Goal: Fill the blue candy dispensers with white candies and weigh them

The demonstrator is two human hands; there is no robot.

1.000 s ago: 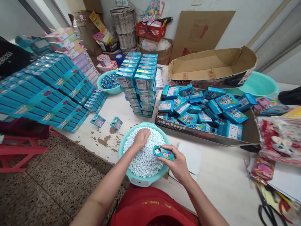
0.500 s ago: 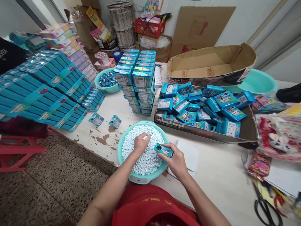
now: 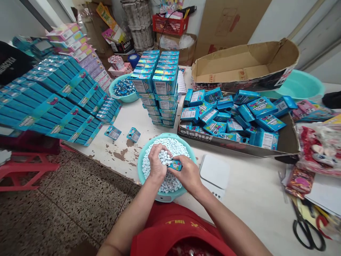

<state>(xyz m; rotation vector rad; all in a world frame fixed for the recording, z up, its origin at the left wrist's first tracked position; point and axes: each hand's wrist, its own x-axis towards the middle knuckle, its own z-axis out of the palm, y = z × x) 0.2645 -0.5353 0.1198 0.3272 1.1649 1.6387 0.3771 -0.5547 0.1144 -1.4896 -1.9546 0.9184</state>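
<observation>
My left hand (image 3: 156, 164) is cupped around a heap of small white candies (image 3: 164, 158) over the bowl. In my right hand (image 3: 189, 174) is a small blue candy box (image 3: 176, 165), gripped between thumb and fingers. The box's end meets the heap of candies, and its opening is hidden by them. Under both hands stands a turquoise bowl (image 3: 140, 170) full of loose white candies (image 3: 170, 185). Two single blue boxes, a left one (image 3: 113, 132) and a right one (image 3: 134, 134), lie on the table left of the bowl.
A cardboard carton (image 3: 194, 138) of loose blue boxes stands behind the bowl to the right. Packed blue boxes (image 3: 166, 85) are stacked behind it. A white scale (image 3: 214, 172) lies to the right, and scissors (image 3: 306, 227) at the far right. Wrapped blue boxes (image 3: 53, 103) fill the left side.
My left hand has come up from the candies with a handful, fingers now turned up. My right hand has brought the box left against it. The view has shifted slightly.
</observation>
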